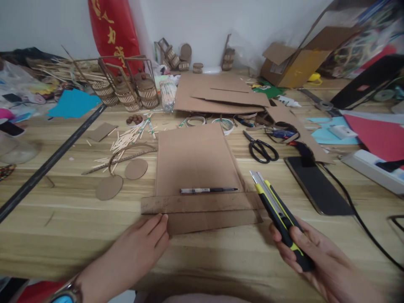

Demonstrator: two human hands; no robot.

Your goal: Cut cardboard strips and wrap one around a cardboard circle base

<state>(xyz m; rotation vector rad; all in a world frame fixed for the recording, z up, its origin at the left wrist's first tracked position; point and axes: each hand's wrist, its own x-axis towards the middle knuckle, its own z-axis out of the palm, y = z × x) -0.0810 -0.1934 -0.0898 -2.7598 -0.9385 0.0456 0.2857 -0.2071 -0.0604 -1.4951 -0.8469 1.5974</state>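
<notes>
My right hand (pixel 311 252) is wrapped around a black and yellow utility knife (pixel 279 216), thumb on its slider and blade out, pointing up and left. At the near left end of a long cardboard strip (pixel 202 205), the fingers of my left hand (pixel 151 235) are bent together over the edge; the thumb is hidden. The strip lies across a cardboard sheet (pixel 194 160), whose near part (pixel 214 221) shows below it. Just beyond the strip, a pen (pixel 208 190) lies crosswise on the sheet. The knife is held above the table, apart from the cardboard.
Black scissors (pixel 260 149) and a phone (pixel 318 185) lie to the right, with a power strip (pixel 375 170) farther out. Two cardboard discs (pixel 109 187) and scattered sticks (pixel 126 141) are on the left. Small wooden buckets (pixel 128 97) and larger cardboard (pixel 221 92) stand or lie behind.
</notes>
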